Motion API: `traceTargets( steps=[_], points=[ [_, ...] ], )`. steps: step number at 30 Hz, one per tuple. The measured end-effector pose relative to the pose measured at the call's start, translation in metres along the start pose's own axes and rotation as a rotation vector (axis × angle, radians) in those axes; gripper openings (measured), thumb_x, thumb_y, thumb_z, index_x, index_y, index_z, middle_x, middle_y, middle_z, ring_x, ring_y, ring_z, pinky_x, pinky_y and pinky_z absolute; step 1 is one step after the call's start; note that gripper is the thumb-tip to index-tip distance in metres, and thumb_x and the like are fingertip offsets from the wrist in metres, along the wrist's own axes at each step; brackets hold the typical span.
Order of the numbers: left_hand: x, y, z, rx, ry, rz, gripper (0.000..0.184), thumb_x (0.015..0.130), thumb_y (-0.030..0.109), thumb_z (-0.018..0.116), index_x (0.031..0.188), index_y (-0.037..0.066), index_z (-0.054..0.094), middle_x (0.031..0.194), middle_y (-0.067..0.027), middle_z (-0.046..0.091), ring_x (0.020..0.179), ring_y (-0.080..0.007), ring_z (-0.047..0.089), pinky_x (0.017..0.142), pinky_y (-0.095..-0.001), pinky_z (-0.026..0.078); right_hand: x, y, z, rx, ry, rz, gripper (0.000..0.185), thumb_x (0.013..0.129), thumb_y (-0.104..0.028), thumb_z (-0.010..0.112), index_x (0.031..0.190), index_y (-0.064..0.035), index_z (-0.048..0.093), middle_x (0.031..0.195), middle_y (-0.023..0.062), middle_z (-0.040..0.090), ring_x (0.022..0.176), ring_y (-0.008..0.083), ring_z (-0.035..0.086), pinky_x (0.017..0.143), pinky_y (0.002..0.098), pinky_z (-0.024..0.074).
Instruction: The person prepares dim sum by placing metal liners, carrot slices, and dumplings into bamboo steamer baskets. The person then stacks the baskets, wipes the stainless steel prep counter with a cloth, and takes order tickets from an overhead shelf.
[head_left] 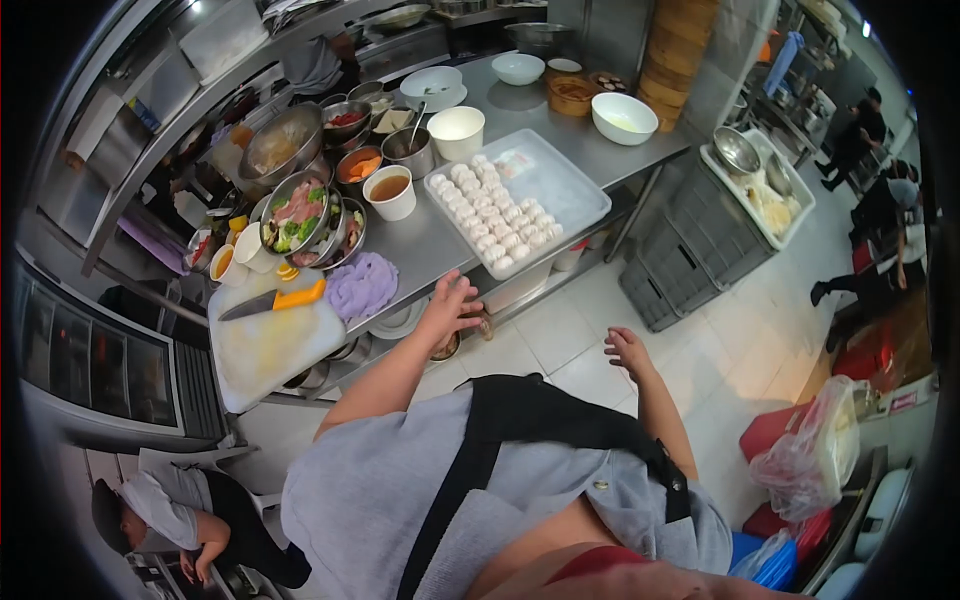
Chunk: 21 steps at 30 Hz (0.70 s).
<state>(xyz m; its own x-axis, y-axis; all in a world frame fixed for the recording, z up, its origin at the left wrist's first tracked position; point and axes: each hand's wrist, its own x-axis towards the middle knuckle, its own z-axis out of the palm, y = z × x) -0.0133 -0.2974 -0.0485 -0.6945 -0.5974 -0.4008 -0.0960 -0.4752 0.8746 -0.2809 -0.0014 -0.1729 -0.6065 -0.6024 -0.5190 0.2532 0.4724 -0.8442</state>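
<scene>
My left hand (450, 312) is at the front edge of the steel table, fingers spread and holding nothing. Closest to it are a crumpled purple cloth (362, 286) and a white tray (575, 195) with rows of small white pleated buns (490, 213). Over the tiled floor, to the right, hangs my right hand (627, 350); its fingers are loosely bent and apart, with nothing in them. A knife with an orange handle (300, 294) lies on a stained white cutting board (270, 355) left of the cloth.
Steel bowls of meat and vegetables (296, 216), a tub of brown sauce (389, 192) and white bowls (624, 117) crowd the steel table (500, 100). Grey crates (672, 270) stand right. One person (200, 510) is at lower left; others work far right.
</scene>
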Motion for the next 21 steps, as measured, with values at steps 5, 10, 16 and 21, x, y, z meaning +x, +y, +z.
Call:
traceTargets(
  steps=[5,10,16,21],
  points=[
    [0.063,-0.012,0.009,-0.154,0.037,0.036,0.082,0.09,0.06,0.044,0.146,0.027,-0.006,0.139,-0.0205,0.034,0.114,-0.0379,0.048,0.086,-0.0541,0.045,0.05,-0.054,-0.002,0.07,-0.061,-0.039,0.042,0.093,-0.039,0.052,0.123,-0.0103,0.05,0.102,0.0079,0.062,0.086,0.0207,0.062,0.072,0.0381,0.051],
    [0.098,-0.02,0.01,-0.281,0.124,0.035,0.074,0.091,0.06,0.041,0.146,0.03,0.002,0.129,-0.0182,0.045,0.105,-0.032,0.055,0.077,-0.0454,0.049,0.104,-0.136,-0.032,0.224,0.083,-0.218,0.038,0.092,-0.036,0.055,0.116,-0.0066,0.053,0.089,0.008,0.062,0.068,0.016,0.06,0.06,0.0293,0.0494],
    [0.088,-0.007,0.015,-0.342,0.281,-0.048,0.067,0.092,0.059,0.038,0.144,0.03,0.008,0.118,-0.0177,0.051,0.095,-0.0314,0.058,0.078,-0.0473,0.05,0.172,-0.247,-0.045,0.187,0.053,-0.75,0.026,0.096,-0.026,0.05,0.107,-0.0042,0.058,0.081,0.0039,0.059,0.062,0.008,0.05,0.056,0.0225,0.0432],
    [0.082,-0.005,0.041,-0.295,0.448,-0.009,0.061,0.092,0.061,0.038,0.138,0.026,0.018,0.118,-0.0179,0.05,0.094,-0.031,0.058,0.077,-0.0472,0.051,0.259,-0.305,-0.023,-0.116,-0.179,-0.783,0.028,0.096,-0.028,0.049,0.109,-0.0056,0.057,0.085,0.0033,0.06,0.066,0.0089,0.053,0.057,0.0228,0.0434]
  ],
)
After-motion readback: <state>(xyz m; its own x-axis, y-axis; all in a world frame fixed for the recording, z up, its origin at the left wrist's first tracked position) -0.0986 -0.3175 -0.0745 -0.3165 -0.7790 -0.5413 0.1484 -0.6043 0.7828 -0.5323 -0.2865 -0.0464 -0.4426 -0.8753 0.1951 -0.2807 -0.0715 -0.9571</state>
